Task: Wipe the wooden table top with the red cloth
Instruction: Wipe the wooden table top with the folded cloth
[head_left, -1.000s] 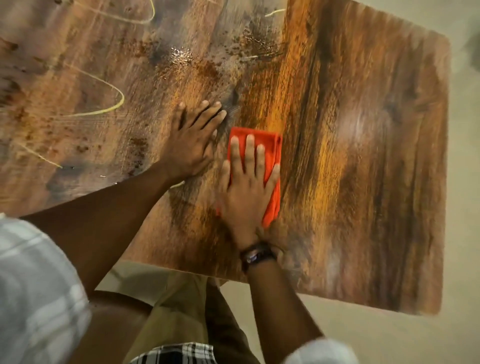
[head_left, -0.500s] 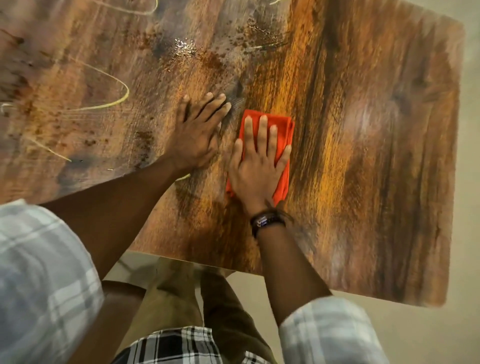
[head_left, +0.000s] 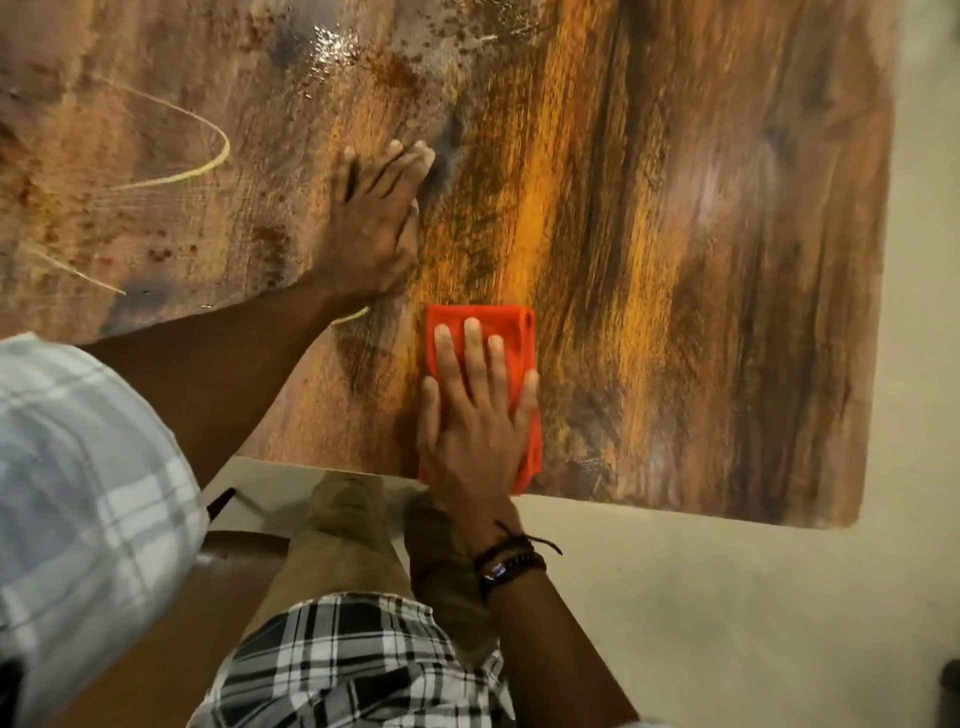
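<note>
At the near edge of the worktop (head_left: 675, 260), your right hand (head_left: 475, 426) pressed flat and open on the red cloth (head_left: 511, 332), your left hand (head_left: 374, 228) spread open on bare wood farther in.

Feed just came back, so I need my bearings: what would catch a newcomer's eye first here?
The red cloth stands out, pressed flat under the right hand at the near edge of the wooden table. The left hand lies flat on the wood further in and to the left. Yellow curved lines and dark speckles mark the table's left part.
</note>
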